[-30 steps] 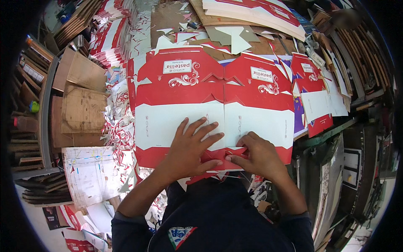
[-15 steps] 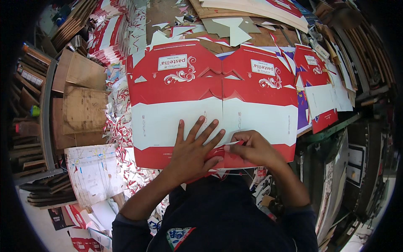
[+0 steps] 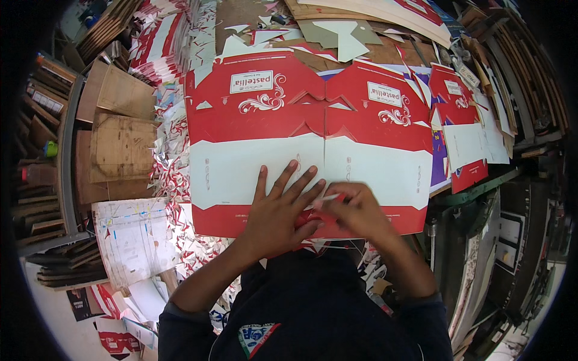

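While the left hand (image 3: pixel 278 212) lies flat with its fingers (image 3: pixel 288 180) spread, released and gripping nothing, it pins the near edge of the red and white card sheet (image 3: pixel 313 138) to the bench (image 3: pixel 241 12). To do this step well, I judge that palm should press firmly close to the tear line, so the sheet cannot slide or buckle. Just beside it, the right hand (image 3: pixel 355 210) has its fingers pinched on a small white scrap (image 3: pixel 330 197) at the sheet's middle seam; a short pull along the die-cut line looks safest. The sheet lies under both hands, reaching away from the fingertips toward the far side, with loose offcuts (image 3: pixel 180 174) scattered at its left edge.
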The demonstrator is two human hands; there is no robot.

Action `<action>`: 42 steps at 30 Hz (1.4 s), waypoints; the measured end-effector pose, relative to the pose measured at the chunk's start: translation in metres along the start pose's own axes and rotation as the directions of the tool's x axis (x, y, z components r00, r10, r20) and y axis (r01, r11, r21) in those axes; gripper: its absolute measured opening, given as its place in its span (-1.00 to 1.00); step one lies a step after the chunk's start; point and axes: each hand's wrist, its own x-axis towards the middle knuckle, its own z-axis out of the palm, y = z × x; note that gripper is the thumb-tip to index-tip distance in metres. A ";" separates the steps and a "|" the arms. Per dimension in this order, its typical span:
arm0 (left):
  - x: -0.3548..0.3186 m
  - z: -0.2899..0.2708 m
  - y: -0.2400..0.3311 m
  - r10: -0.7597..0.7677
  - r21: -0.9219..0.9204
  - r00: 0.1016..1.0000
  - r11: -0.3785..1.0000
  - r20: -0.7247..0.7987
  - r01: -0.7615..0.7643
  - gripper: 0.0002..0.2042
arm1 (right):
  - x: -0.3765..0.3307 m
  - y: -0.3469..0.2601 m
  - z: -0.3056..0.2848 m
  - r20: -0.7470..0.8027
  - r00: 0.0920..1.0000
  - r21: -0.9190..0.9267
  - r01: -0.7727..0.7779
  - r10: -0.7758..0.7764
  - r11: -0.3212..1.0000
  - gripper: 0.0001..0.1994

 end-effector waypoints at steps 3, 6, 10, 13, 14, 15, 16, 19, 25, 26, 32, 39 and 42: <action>0.002 -0.001 -0.001 -0.003 -0.124 0.995 0.992 -0.099 -0.009 -0.52 | 0.008 0.003 -0.027 0.057 0.977 -0.010 -0.207 0.207 0.978 -0.73; 0.001 0.004 0.002 -0.025 -0.189 0.984 0.982 -0.178 -0.010 -0.72 | -0.002 0.006 -0.034 0.132 0.984 -0.003 -0.117 0.117 0.993 -0.78; -0.001 0.012 0.006 -0.034 -0.295 0.964 0.954 -0.265 -0.048 -0.83 | -0.017 0.017 -0.028 0.209 0.967 0.045 0.142 -0.148 0.989 -0.45; -0.007 0.016 0.001 -0.053 -0.375 0.955 0.925 -0.293 -0.064 -0.81 | -0.019 0.018 -0.027 0.225 0.969 -0.126 0.133 -0.102 0.983 -0.25; -0.008 0.018 -0.001 -0.065 -0.394 0.953 0.917 -0.295 -0.060 -0.79 | -0.020 0.019 -0.025 0.195 0.980 -0.178 0.084 -0.049 0.980 -0.25; -0.009 0.018 -0.003 -0.076 -0.412 0.952 0.909 -0.297 -0.057 -0.78 | -0.020 0.022 -0.021 0.168 0.983 -0.199 0.103 -0.069 0.975 -0.27; -0.009 0.015 -0.004 -0.037 -0.399 0.959 0.913 -0.280 -0.081 -0.75 | -0.019 0.026 -0.017 0.139 0.986 -0.223 0.123 -0.094 0.967 -0.28; -0.010 0.006 -0.009 0.018 -0.409 0.974 0.905 -0.227 -0.112 -0.62 | -0.022 0.025 -0.002 0.037 0.987 -0.382 0.160 -0.158 0.910 -0.32; -0.027 -0.014 0.011 -0.034 -0.158 0.990 0.987 -0.137 0.012 -0.21 | -0.030 0.017 0.001 -0.078 0.993 -0.221 0.072 -0.092 0.973 -0.39; -0.032 -0.007 0.012 -0.034 -0.096 0.992 0.995 -0.123 0.022 -0.16 | -0.032 0.012 0.001 -0.061 0.997 -0.152 0.041 -0.051 0.988 -0.41; -0.040 -0.002 0.018 -0.065 -0.141 0.987 0.989 -0.147 0.045 -0.20 | -0.039 0.022 0.018 -0.032 0.978 0.068 0.208 -0.206 0.976 -0.51; -0.056 0.001 0.009 -0.067 -0.200 0.954 0.980 -0.292 0.008 -0.39 | -0.030 0.038 0.004 0.030 0.990 0.233 0.128 -0.139 0.964 -0.52; -0.077 0.014 -0.002 -0.147 -0.242 0.890 0.969 -0.432 0.043 -0.42 | -0.025 0.053 0.008 -0.009 0.984 0.328 0.170 -0.177 0.929 -0.54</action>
